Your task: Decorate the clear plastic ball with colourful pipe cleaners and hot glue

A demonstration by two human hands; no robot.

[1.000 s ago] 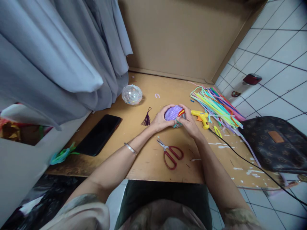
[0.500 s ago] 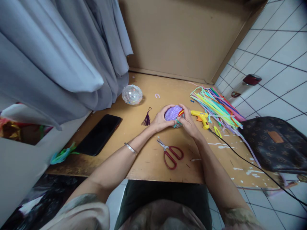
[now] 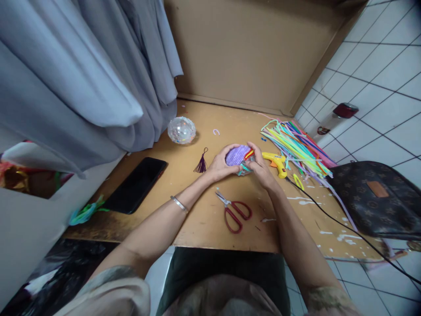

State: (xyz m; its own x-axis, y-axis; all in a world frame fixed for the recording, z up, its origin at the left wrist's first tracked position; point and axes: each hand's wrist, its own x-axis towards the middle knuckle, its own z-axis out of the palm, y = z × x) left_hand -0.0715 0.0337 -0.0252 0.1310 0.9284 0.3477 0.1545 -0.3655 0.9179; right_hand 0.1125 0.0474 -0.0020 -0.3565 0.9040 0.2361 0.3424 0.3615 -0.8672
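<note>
A rounded craft ball (image 3: 237, 155), wrapped in fuzzy purple strands, sits between both hands above the table. Red, yellow and teal pieces show on its right side, next to a clear-looking part. My left hand (image 3: 221, 163) curls round the ball's left side, thumb along the near edge. My right hand (image 3: 259, 169) closes on the right side, its fingers at the red and yellow piece (image 3: 249, 154). Just right of that hand lies a yellow glue gun (image 3: 278, 162). Red-handled scissors (image 3: 234, 212) lie nearer me, and a dark purple tassel (image 3: 201, 162) rests to the left.
A clear ball (image 3: 181, 130) stands at the back left. A black phone (image 3: 136, 185) lies at the left. Colourful pipe cleaners (image 3: 299, 145) are heaped at the back right, beside a brown patterned bag (image 3: 378, 199). The glue gun's black cord (image 3: 324, 208) runs rightward off the table.
My right fingers have shifted slightly on the ball, and more of the red and yellow piece shows. My left hand keeps its hold; the table items stay put.
</note>
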